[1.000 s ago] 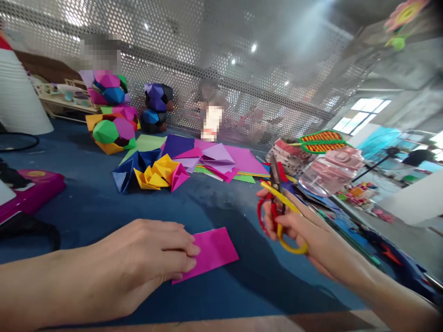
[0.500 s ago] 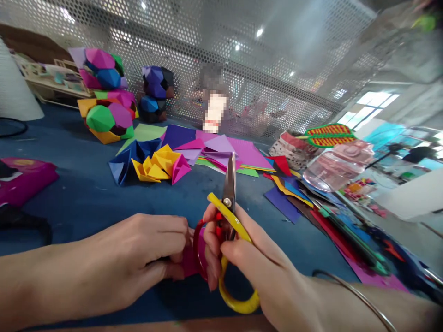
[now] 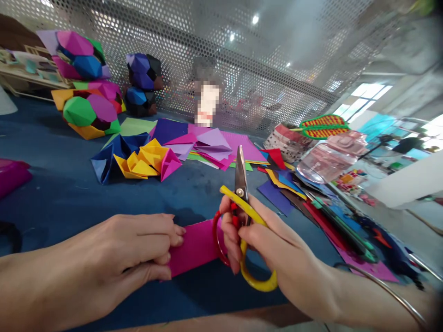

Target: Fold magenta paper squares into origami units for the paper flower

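A folded-looking strip of magenta paper lies low over the blue tabletop in front of me. My left hand grips its left end, fingers pressed together with the thumb below. In my right hand are scissors with one yellow and one red handle. Their blades point up and away from me, nearly closed, and the red loop overlaps the strip's right end. My right fingertips are close to that end; whether they touch it is hidden.
Folded blue paper and yellow paper pieces sit beyond my hands. Loose coloured sheets lie behind. Multicoloured paper balls are stacked back left. At right are a clear pink bottle, a green cutter and more paper.
My hands have drawn apart, the left moving left and the right moving right with the scissors. More of the magenta strip shows between them. The view has shifted slightly.
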Motion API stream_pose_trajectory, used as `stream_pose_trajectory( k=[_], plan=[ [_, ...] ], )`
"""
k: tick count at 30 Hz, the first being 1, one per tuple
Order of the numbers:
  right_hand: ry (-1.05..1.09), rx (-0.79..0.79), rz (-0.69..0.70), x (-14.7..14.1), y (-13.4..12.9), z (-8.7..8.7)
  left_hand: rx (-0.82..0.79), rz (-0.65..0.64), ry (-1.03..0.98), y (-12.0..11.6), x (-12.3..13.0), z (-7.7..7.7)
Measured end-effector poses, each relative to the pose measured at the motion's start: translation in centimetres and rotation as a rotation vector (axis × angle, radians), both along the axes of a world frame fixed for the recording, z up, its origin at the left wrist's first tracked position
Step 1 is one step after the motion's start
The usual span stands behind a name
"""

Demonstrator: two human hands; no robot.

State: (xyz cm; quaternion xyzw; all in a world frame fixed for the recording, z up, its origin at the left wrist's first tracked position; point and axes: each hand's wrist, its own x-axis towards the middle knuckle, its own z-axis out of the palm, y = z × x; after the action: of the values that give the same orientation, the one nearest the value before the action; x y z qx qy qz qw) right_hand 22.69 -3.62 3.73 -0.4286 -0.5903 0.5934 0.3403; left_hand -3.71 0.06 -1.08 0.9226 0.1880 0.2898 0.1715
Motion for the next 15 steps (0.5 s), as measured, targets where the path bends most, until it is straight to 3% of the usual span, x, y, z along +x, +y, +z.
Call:
stream_pose_trajectory(
  k=[5,15],
  plan=[
    [-0.004,0.010,-0.078,1.3,-0.1,0.1,-0.012,-0.029,0.036,0.1,0.0,-0.2],
    [-0.027,0.014,-0.105,1.4,-0.1,0.5,-0.006,-0.041,0.021,0.3,0.4,0.5]
  ],
)
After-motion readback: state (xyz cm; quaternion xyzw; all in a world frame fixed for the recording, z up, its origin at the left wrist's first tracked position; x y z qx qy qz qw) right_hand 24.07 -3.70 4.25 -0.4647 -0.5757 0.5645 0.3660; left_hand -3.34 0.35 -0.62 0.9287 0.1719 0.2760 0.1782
